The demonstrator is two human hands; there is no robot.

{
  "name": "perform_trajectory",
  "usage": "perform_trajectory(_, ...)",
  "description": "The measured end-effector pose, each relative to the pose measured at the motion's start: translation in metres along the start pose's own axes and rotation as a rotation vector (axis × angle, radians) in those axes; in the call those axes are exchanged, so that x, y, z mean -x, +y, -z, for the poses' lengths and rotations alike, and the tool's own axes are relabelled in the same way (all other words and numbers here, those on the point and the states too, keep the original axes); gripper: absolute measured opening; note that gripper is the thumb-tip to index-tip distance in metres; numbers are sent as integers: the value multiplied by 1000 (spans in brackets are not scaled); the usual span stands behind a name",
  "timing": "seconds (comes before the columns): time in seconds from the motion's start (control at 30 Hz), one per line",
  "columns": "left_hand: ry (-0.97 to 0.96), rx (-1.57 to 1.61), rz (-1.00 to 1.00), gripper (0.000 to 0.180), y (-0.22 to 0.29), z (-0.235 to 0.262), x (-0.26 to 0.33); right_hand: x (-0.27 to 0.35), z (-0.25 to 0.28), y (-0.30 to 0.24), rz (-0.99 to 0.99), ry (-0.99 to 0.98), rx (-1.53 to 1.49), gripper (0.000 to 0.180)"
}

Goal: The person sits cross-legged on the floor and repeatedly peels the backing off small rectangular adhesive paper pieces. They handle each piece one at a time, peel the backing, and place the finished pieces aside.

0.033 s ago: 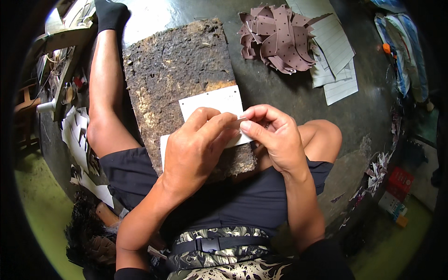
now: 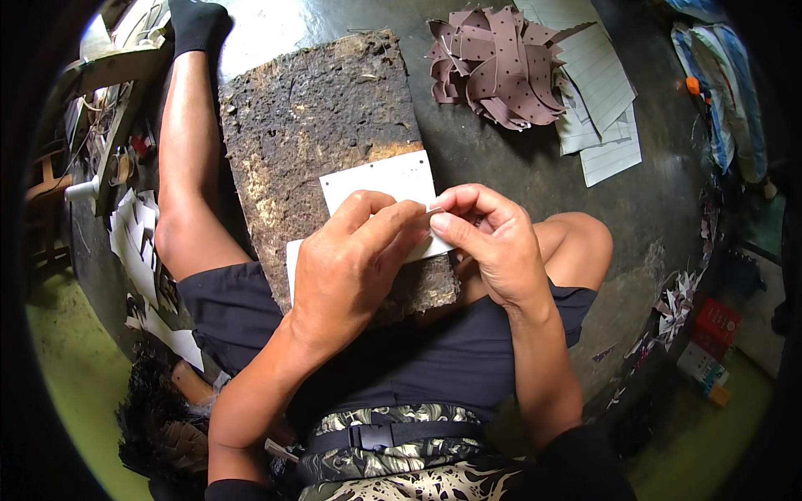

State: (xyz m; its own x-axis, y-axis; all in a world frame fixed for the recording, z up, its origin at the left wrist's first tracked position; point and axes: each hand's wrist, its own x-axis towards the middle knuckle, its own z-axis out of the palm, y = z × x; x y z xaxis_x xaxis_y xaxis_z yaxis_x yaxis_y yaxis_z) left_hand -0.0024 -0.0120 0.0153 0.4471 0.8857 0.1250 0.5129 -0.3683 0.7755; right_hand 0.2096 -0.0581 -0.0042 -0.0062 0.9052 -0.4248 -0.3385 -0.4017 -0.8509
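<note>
Close together over a worn, dark-crusted board (image 2: 326,100), both my hands meet at their fingertips. My left hand (image 2: 351,250) is bent, with its thumb and fingertips pinched. My right hand (image 2: 493,238) pinches from the other side with thumb and forefinger. Between them shows the edge of a small, thin, pale piece (image 2: 432,210), too small to name. Under the fingers, a white sheet (image 2: 380,177) with small dark holes along its far edge lies on the board. Another white edge (image 2: 292,259) sticks out beside my left hand, mostly covered by it.
Beyond the board, to the right, lies a heap of brown strips (image 2: 501,67) with dark holes, next to lined paper sheets (image 2: 597,92). White offcuts (image 2: 138,242) lie by my left knee. Scraps and a red box (image 2: 717,324) are at the far right. My legs flank the board.
</note>
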Motion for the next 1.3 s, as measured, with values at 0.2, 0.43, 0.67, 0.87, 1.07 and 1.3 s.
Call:
perform_trajectory(0.2, 24, -51, -72, 30, -3, -2, 1, -5, -1, -3, 18, 60, 34, 13)
perform_trajectory(0.43, -9, -102, -139, 32, -2, -4, 1, -12, -6, -5, 97, 148, 353, 22)
perform_trajectory(0.67, -61, -138, -165, 34, 0, 2, 0, -15, 0, 3, 86, 113, 311, 23)
perform_trajectory(0.87, -100, -121, -199, 36, 0, 4, -3, -18, 0, 16, 138, 87, 263, 24)
perform_trajectory(1.07, -110, -127, -176, 34, 5, 3, -2, -11, -4, 15, 226, 187, 439, 26)
perform_trajectory(1.3, 8, -264, -309, 33, -10, 1, -4, -15, -11, 22, 265, 169, 439, 29)
